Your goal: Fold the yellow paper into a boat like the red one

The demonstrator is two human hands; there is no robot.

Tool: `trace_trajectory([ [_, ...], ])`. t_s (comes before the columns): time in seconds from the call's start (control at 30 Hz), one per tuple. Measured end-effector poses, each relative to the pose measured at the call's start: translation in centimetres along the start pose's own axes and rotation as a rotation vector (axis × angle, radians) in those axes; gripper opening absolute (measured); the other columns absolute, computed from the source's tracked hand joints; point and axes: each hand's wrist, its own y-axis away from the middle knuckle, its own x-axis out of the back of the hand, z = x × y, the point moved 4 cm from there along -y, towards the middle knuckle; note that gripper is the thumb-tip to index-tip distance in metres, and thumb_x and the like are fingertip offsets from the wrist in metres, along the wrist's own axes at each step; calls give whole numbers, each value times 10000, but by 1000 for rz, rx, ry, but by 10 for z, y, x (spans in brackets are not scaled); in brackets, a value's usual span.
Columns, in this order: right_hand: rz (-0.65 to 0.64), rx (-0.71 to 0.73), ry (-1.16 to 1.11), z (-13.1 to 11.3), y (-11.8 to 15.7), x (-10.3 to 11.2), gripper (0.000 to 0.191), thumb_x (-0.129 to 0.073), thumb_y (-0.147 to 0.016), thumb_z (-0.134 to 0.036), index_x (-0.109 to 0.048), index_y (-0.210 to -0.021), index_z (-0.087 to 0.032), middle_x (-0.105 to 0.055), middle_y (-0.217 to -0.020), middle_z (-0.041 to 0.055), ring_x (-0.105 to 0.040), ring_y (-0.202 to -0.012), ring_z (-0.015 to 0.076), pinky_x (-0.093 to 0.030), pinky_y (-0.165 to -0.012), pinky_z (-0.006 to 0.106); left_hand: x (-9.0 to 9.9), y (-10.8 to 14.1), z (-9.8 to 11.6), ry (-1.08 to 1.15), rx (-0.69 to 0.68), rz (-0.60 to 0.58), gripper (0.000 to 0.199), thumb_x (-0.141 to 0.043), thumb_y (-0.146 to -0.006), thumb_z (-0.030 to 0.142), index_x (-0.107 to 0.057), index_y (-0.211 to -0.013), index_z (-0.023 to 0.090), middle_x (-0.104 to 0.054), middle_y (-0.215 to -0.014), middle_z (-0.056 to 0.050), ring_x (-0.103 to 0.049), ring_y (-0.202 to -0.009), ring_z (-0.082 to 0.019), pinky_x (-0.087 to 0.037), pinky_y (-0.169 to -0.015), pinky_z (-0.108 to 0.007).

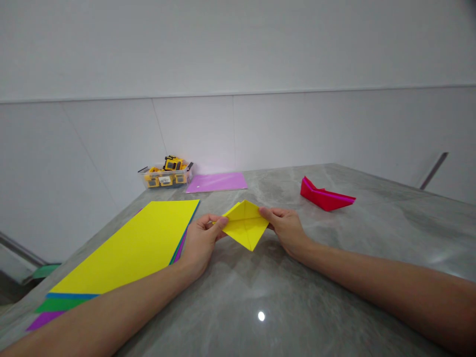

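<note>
A folded piece of yellow paper (245, 225), diamond-shaped with crease lines crossing its face, is held up above the grey table. My left hand (206, 235) pinches its left corner, thumb on the near face. At the opposite corner, my right hand (285, 227) grips it the same way between thumb and fingers. The fingers behind the paper are partly hidden. Beyond my right hand, a red folded paper boat (326, 196) with a pink inner edge rests on the table.
Left of my hands lies a stack of coloured sheets (130, 250), yellow on top. Farther back are a flat purple sheet (217, 182) and a clear plastic box (166, 178) of yellow and black toy parts. The grey marbled table (297, 307) meets a white wall.
</note>
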Motion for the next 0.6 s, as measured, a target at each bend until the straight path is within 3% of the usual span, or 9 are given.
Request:
trace_trajectory([
  [0.23, -16, 3, -20, 1, 0, 0, 315, -746, -667, -455, -738, -716, -144, -708, -752, 77, -663, -717, 215, -527, -716, 333, 4, 1, 1, -72, -55, 32, 267, -734, -698, 361, -602, -628, 140, -621, -598, 11, -599, -609, -119, -508, -647, -238],
  [0.3, -6, 12, -12, 1, -1, 2, 325, -747, -662, -464, -735, -714, -144, -707, -749, 78, -662, -721, 220, -529, -725, 344, 0, 2, 2, -20, -21, -10, 230, -749, -687, 325, -649, -801, 152, -666, -672, -3, -641, -678, -150, -528, -709, -287],
  [0.37, 11, 22, -6, 0, -2, 4, 329, -746, -661, -472, -731, -709, -147, -706, -751, 76, -658, -722, 220, -531, -734, 353, -5, 4, 5, 29, 19, -76, 397, -763, -673, 271, -628, -1035, 182, -703, -776, -19, -668, -777, -185, -533, -778, -345],
  [0.43, 13, 26, -8, 0, -4, 5, 324, -744, -665, -473, -732, -719, -154, -705, -760, 72, -654, -729, 219, -533, -738, 355, -10, 6, 7, 34, 48, -133, 510, -763, -670, 239, -592, -1148, 200, -715, -844, -31, -672, -836, -197, -529, -812, -365],
  [0.6, -18, 39, 87, -4, -2, 6, 330, -731, -663, -490, -721, -672, -160, -687, -690, 54, -634, -669, 198, -525, -665, 325, -13, 8, 4, -11, 95, -180, 382, -766, -651, 251, -693, -1018, 173, -716, -964, -69, -669, -862, -208, -534, -786, -320],
])
